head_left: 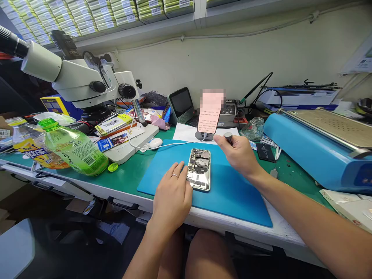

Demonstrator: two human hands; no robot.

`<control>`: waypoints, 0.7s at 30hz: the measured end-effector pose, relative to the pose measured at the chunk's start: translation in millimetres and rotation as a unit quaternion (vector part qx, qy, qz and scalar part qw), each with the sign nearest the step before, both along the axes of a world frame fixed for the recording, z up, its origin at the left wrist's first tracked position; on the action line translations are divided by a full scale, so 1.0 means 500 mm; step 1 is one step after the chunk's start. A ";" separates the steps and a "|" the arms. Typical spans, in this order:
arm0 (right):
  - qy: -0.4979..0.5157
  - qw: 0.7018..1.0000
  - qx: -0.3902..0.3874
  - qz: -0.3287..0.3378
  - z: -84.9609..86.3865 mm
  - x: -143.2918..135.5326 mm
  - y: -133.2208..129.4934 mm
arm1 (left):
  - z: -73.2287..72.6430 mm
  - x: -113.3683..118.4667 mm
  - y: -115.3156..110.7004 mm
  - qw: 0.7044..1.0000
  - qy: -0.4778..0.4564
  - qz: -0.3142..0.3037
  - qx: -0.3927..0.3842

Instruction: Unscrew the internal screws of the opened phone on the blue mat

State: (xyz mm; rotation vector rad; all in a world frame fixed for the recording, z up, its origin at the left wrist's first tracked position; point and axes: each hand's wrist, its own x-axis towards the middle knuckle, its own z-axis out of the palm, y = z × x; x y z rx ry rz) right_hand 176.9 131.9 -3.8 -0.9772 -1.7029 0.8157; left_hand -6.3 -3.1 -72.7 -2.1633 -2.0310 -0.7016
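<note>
An opened phone (203, 170) with its inner parts showing lies on a blue mat (232, 193). My left hand (173, 190), with a ring on one finger, rests palm down at the phone's left edge, its fingers stretched out. To the right of the phone and farther back, my right hand (240, 155) is closed around a small dark-grey cylindrical handle (228, 136), held above the mat's far right part. The rest of that tool is hidden. Behind the mat, a lit phone (208, 116) stands upright on a round stand with a white cable.
Two plastic bottles (77, 151) and a microscope (84, 83) stand at the left. At the right are a large blue machine (314, 151), a glass jar (255, 128) and a black flat piece (265, 152). A small screen (181, 104) sits behind.
</note>
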 end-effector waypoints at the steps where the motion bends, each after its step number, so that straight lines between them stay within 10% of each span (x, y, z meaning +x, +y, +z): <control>1: 0.001 1.000 0.005 -0.010 -0.001 0.000 0.000 | 0.000 0.000 0.000 1.000 0.000 0.001 0.000; 21: 0.015 0.999 -0.033 0.023 -0.012 -0.008 -0.004 | 0.005 -0.001 -0.001 1.000 0.007 0.000 -0.006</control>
